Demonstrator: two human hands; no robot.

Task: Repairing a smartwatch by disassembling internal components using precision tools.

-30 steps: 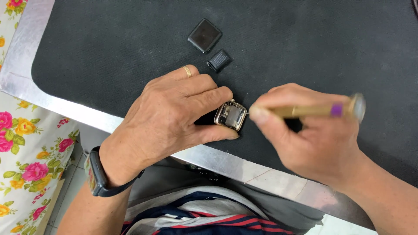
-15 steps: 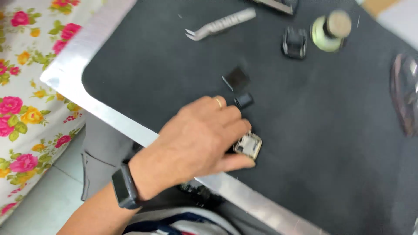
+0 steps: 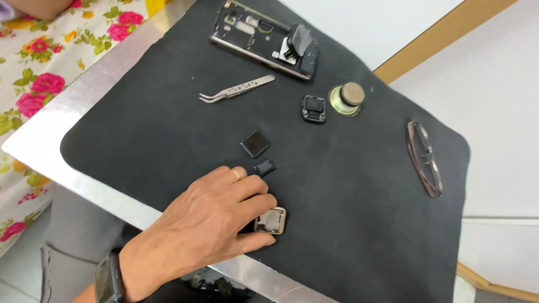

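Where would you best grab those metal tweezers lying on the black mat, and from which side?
The tweezers lie flat, apart from other things, curved tips toward the left and joined end toward the upper right. Probably best to come from above and pinch the two long edges around the middle, where the arms are widest, since a flat thin tool offers little else.

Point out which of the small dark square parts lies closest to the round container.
The framed square part, directly left of the round container; the plain black square lies farther down the mat.

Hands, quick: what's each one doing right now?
Left hand: fingers closed on the small square metal case, pinning it to the black mat.
Right hand: out of view.
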